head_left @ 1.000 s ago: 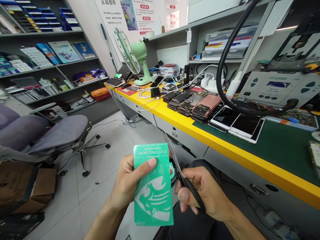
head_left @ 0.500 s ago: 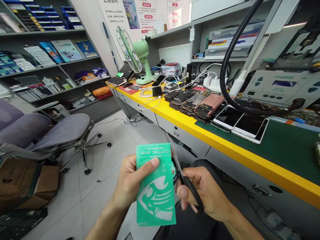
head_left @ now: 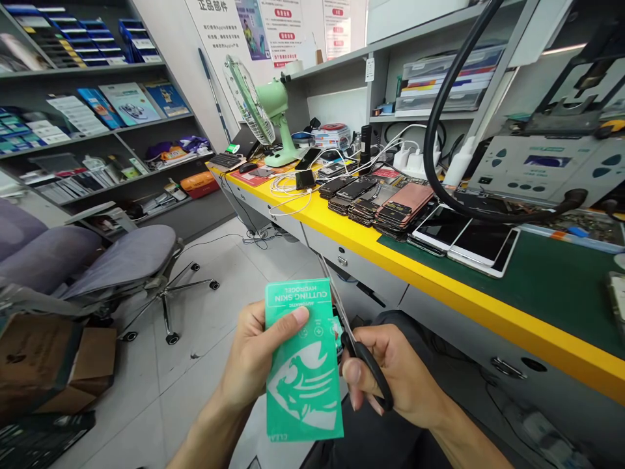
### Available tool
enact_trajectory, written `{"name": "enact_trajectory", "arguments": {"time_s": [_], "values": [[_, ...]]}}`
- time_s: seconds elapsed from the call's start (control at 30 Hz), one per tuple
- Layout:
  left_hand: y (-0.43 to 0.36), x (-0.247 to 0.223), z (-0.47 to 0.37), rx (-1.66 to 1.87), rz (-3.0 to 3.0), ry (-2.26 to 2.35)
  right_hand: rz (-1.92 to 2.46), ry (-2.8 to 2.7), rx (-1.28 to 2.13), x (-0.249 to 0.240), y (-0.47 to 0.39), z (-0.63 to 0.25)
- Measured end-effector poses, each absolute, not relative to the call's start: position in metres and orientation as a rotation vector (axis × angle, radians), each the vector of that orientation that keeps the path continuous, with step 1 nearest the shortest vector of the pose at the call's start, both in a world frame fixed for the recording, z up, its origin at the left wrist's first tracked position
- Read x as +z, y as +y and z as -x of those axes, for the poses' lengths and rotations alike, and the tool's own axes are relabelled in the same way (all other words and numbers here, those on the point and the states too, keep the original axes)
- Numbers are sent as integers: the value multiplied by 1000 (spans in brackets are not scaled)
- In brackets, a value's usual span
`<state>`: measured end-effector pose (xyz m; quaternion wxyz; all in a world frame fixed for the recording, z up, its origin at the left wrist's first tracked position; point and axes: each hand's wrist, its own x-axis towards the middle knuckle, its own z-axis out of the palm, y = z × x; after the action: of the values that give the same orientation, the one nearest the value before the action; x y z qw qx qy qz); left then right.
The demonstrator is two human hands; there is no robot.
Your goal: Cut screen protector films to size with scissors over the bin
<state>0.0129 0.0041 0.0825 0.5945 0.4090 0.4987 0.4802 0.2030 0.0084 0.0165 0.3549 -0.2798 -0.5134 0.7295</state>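
A green packet (head_left: 303, 391) with white print, its lettering upside down, is upright in my left hand (head_left: 254, 355), whose thumb lies across the front. My right hand (head_left: 385, 371) is closed round the black handles of a pair of scissors (head_left: 359, 355). The long metal blades point up and away along the packet's right edge. A small piece of green material sticks out beside the blades at that edge. The fingers behind the packet are hidden.
A yellow-edged bench (head_left: 439, 273) runs along the right, with stacked phone parts (head_left: 400, 205), white-framed screens (head_left: 483, 244), cables and a green fan (head_left: 273, 98). At the left are a grey chair (head_left: 131, 251) and cardboard boxes (head_left: 43, 358).
The scissor blades have shifted slightly left along the packet's edge. The bench and its contents sit a little further left in view. Both hands keep their hold.
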Motion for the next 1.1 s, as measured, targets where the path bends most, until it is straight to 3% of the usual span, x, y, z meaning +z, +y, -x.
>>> {"name": "enact_trajectory", "arguments": {"time_s": [1.1], "values": [[6, 86, -24, 1112, -889, 1163, 800, -1331, 1833, 19, 10, -204]]}}
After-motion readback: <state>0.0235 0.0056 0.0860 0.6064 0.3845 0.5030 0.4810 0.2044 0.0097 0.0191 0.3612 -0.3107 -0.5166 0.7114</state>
